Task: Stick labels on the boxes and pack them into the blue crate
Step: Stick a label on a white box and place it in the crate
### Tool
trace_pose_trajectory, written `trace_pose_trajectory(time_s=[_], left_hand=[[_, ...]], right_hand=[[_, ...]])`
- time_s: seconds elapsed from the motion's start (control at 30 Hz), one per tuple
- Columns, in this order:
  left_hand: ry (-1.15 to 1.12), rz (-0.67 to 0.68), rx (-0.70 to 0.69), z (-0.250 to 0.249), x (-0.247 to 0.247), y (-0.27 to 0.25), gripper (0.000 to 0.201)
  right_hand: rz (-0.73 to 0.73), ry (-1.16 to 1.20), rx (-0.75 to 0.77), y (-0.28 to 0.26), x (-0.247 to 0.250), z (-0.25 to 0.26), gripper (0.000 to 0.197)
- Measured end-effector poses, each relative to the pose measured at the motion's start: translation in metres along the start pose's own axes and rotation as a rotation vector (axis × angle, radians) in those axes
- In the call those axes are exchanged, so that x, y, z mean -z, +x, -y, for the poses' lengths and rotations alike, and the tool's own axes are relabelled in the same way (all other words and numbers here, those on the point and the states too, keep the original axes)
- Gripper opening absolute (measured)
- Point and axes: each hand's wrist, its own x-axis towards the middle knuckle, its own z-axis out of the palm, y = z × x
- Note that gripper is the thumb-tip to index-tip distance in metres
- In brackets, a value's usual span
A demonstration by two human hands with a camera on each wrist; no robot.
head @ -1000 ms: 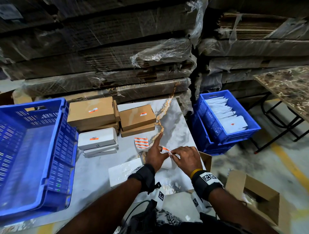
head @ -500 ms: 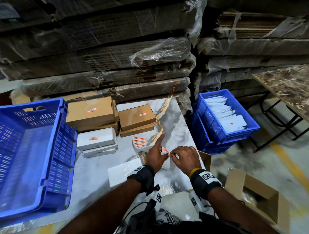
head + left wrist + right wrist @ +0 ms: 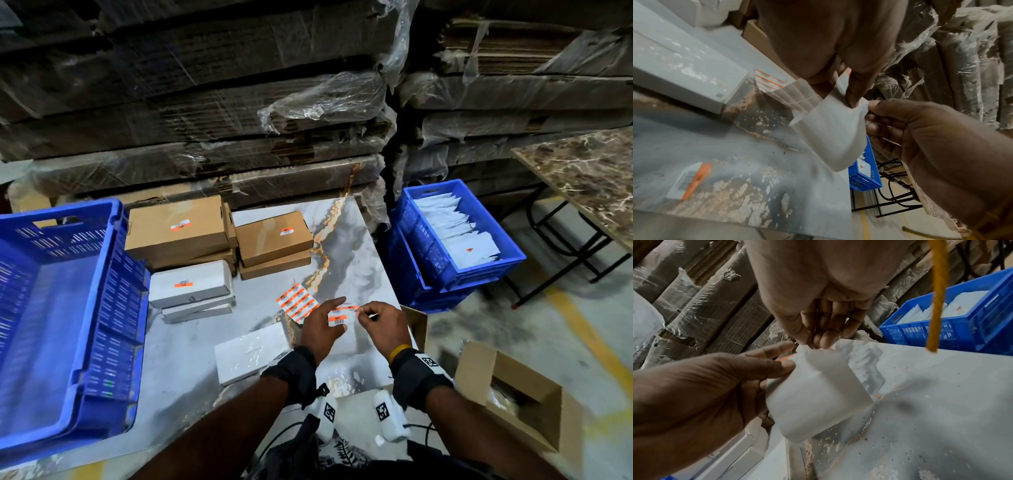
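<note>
Marble-patterned tabletop (image 3: 352, 260): labelled cardboard boxes (image 3: 178, 226) stacked; large blue plastic crate (image 3: 113, 308) unpacked.
Left hand (image 3: 320, 329) and right hand (image 3: 382, 323) both pinch an orange-and-white label strip (image 3: 340, 315), peeling.

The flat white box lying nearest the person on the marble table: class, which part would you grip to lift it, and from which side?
Probably its two long edges, from above: the white box lies flat and shallow, with bare table on its left.

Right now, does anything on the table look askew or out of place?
Mostly tidy. One white box lies slanted near the left hand, unlabelled on its visible top, apart from the stacked boxes. A loose label lies alone on the table.
</note>
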Motion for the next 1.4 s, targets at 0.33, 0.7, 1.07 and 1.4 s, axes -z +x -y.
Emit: trace_pose_trajectory(time_s=[0.33,0.7,1.07,1.4], left_hand=[[-0.18,0.008,0.107,0.011,-0.02,-0.002,0.054],[-0.149,-0.002,0.36,0.03,-0.029,0.0,0.028],[-0.217,0.047,0.631,0.035,-0.032,-0.008,0.011],[-0.076,-0.126,0.513,0.014,-0.007,-0.015,0.015]], right_hand=[[-0.107,0.246,-0.209,0.0,0.012,-0.02,0.024],[-0.142,0.273,-0.228,0.0,0.014,-0.03,0.026],[0.02,-0.061,-0.031,-0.012,-0.011,-0.019,0.01],[0.08,-0.198,0.056,-0.015,-0.033,0.009,0.01]])
